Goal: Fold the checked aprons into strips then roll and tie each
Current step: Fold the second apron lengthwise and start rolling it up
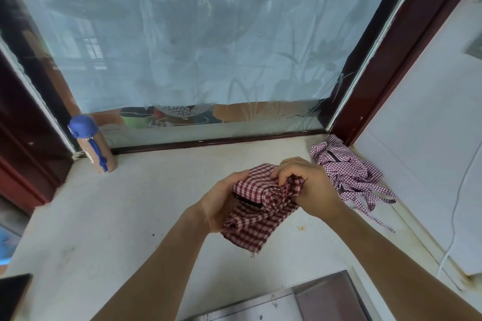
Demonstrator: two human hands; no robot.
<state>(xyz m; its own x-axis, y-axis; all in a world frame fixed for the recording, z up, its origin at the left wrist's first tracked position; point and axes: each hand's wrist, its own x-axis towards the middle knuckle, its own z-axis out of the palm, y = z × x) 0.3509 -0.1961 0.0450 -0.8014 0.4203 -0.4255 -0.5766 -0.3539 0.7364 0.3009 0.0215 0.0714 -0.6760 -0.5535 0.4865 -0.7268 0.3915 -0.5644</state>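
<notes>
Head camera looks down at a pale counter (104, 216) below a window. Both hands hold a dark red checked apron (257, 206) above the counter's middle: the left hand (221, 203) cups the rolled bundle, the right hand (310, 187) pinches its cloth. A paler checked apron (349, 172) lies crumpled in the far right corner.

Pale stone sill (146, 216) under the window, scuffed and speckled, with an orange crumb just below the right hand (317, 187). Right beside that hand, a crumpled purple checked apron (347, 172), straps trailing. Well left of the left hand (221, 203), a blue-capped tan bottle (92, 144) stands upright.
</notes>
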